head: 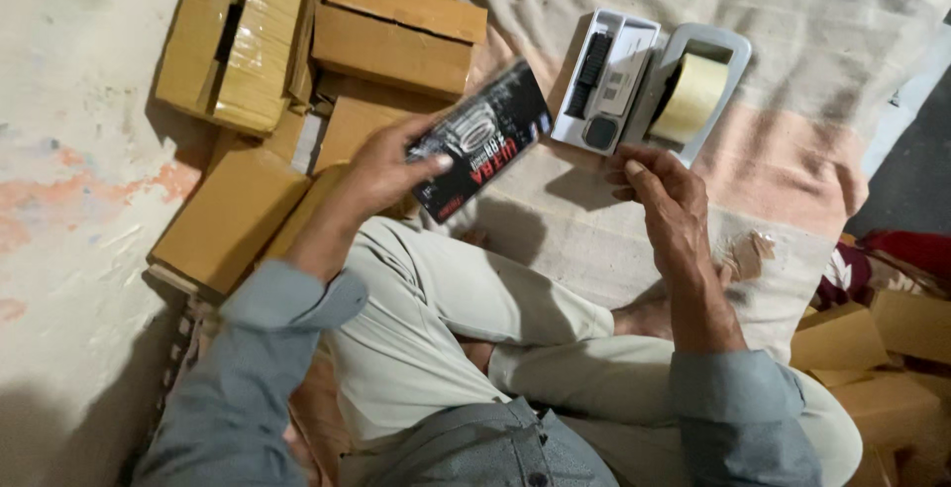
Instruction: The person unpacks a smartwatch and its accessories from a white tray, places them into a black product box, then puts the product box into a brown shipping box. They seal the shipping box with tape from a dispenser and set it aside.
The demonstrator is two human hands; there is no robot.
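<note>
Just left of the tape dispenser [690,94], a black printed box [482,140] is gripped by the left hand [381,168], thumb on top, fingers closed underneath; box is held tilted, above the beige cloth [792,41]. An open white tray [604,79] w/ a black gadget inside is seen touching the dispenser's left side. Right hand [666,208] is raised just below the dispenser, fingers curled, nothing held. Cardboard boxes [396,36] are piled further left, well apart from dispenser.
</note>
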